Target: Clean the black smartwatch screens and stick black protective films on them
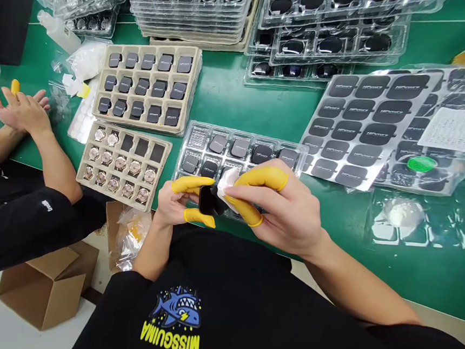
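Note:
Between thumb and finger, both in yellow finger covers, my left hand [177,202] grips a black watch-like piece [208,199] by its edges. My right hand [284,209], also with yellow covers on two fingers, pinches a white cloth or cotton pad [228,187] against the right side of the black piece. Just beyond both hands lies a clear plastic tray [246,131] with dark square pieces in its compartments; the hands hide part of its near side.
Left are a beige tray of dark squares [142,87] and a beige tray of watches [120,163]. Clear trays [189,18] stand stacked behind. Sticker sheets [359,126] and a white cotton ball [404,214] lie right. Another person's hands [26,110] are far left.

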The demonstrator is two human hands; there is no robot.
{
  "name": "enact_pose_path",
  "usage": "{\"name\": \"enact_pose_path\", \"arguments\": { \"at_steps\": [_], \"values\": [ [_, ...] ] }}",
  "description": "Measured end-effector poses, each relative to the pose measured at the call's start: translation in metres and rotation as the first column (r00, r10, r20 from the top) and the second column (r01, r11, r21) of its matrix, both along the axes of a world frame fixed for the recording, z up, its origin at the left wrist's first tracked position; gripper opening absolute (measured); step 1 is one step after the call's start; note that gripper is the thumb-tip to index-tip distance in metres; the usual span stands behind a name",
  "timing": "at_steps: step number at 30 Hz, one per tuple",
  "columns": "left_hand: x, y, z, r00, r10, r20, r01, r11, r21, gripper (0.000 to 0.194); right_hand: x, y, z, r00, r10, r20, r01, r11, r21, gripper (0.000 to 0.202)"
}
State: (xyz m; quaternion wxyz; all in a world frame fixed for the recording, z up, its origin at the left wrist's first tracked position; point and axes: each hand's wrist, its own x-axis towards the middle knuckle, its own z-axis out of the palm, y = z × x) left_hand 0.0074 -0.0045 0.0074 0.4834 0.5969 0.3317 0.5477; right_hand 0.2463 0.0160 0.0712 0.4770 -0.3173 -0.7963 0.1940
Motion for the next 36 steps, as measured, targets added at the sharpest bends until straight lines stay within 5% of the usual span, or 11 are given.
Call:
{"name": "enact_pose_path", "arguments": {
  "at_steps": [16, 36],
  "values": [
    [0.007, 0.003, 0.015, 0.998, 0.033, 0.048, -0.035, 0.998, 0.052, 0.074, 0.011, -0.001, -0.006, 0.998, -0.037, -0.056, 0.031, 0.995, -0.093, 0.021],
    [0.000, -0.001, 0.010, 0.997, 0.043, -0.059, -0.039, 0.996, 0.076, 0.085, 0.017, -0.015, -0.011, 0.997, -0.015, -0.072, 0.008, 0.996, -0.086, 0.029]
  ]
}}
